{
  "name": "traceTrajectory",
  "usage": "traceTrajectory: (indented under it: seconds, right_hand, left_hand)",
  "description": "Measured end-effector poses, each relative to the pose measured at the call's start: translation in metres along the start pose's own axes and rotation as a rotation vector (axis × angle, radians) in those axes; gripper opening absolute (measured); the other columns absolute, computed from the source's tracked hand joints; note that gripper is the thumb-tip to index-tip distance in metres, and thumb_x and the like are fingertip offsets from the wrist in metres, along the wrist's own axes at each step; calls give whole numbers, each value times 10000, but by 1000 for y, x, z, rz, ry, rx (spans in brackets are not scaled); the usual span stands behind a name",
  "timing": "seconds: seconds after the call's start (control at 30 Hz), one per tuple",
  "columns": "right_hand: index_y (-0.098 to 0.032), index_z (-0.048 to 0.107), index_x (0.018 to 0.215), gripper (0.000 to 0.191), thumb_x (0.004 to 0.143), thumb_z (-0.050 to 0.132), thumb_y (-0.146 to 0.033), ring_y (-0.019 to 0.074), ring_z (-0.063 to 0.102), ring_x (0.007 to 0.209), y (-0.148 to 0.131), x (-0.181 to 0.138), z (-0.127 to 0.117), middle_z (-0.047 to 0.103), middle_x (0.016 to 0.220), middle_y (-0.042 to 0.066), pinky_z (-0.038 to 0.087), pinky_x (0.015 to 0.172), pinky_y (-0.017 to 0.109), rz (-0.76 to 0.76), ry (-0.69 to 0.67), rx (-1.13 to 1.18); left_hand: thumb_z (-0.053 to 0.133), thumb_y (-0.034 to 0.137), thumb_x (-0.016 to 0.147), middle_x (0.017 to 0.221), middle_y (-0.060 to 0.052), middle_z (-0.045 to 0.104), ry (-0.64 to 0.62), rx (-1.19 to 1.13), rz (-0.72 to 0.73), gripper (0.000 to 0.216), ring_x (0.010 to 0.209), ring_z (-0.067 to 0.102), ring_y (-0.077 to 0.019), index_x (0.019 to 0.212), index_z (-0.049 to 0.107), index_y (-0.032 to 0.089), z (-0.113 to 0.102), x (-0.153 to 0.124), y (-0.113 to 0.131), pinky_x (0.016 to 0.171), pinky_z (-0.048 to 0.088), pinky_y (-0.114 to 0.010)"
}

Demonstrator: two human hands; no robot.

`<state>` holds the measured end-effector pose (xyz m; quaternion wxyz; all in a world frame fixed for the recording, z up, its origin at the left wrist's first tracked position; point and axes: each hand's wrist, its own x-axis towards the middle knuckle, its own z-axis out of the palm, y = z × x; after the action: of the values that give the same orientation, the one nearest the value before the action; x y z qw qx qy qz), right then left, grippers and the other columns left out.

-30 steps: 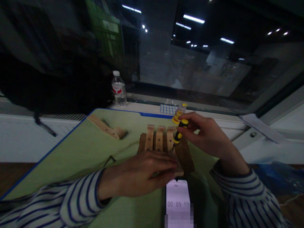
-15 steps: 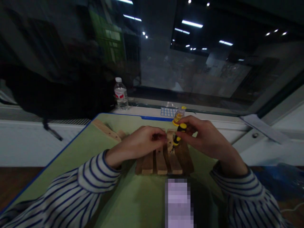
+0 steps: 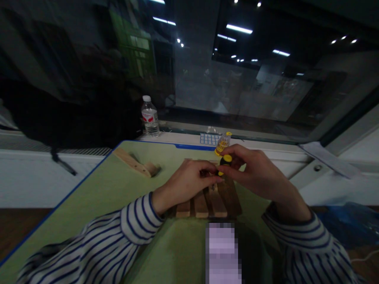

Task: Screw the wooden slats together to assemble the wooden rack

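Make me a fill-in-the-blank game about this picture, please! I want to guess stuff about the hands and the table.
1. The right hand grips a screwdriver coloured black and ____.
2. The water bottle has a ____ cap.
3. The green tabletop has a ____ edge.
4. One wooden piece lies by itself on the person's ____ side.

Missing words: yellow, white, blue, left.

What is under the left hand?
Three wood strips on a dark board; their near ends show. The left hand covers much of the rest, so details there can't be seen.
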<state>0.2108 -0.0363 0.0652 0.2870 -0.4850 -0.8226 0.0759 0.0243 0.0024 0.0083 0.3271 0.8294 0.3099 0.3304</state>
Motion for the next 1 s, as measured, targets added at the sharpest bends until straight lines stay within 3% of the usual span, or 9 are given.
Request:
traceTrajectory:
  seconds: [0.23, 0.57, 0.83, 1.0]
  right_hand:
    - [-218, 604, 1075, 302, 835, 617, -401, 127, 632, 622, -2, -1, 0, 667, 704, -22, 445, 566, 242, -5, 6, -3]
    - [-211, 578, 1202, 356, 847, 566, -236, 120, 651, 691, -3, -2, -1, 716, 870, 8, 479, 611, 239, -7, -61, -14]
    - [-216, 613, 1114, 286, 855, 582, -333, 112, 639, 606, -2, -2, -1, 697, 733, -17, 444, 537, 222, -4, -37, -33]
    - [-222, 606, 1125, 294, 853, 590, -331, 119, 652, 645, -2, -2, 0, 701, 765, -16, 460, 570, 231, -2, -37, -32]
  left_hand:
    - [630, 336, 841, 841, -14, 721, 6, 23, 4, 206, 743, 629, -151, 971, 727, 208, 2, -1, 2, 692, 454, -253]
    - [614, 311, 846, 805, -15, 710, -11, 76, 13, 183, 720, 615, -144, 936, 728, 200, 1, -1, 3, 671, 441, -249]
    - [633, 383, 823, 840, -35, 704, -7, 135, -28, 242, 751, 616, -166, 954, 722, 200, 1, -1, 4, 680, 452, -264]
    - [605, 354, 850, 848, -26, 708, -29, 107, -26, 219, 758, 624, -159, 968, 720, 210, 2, -1, 2, 686, 453, -260]
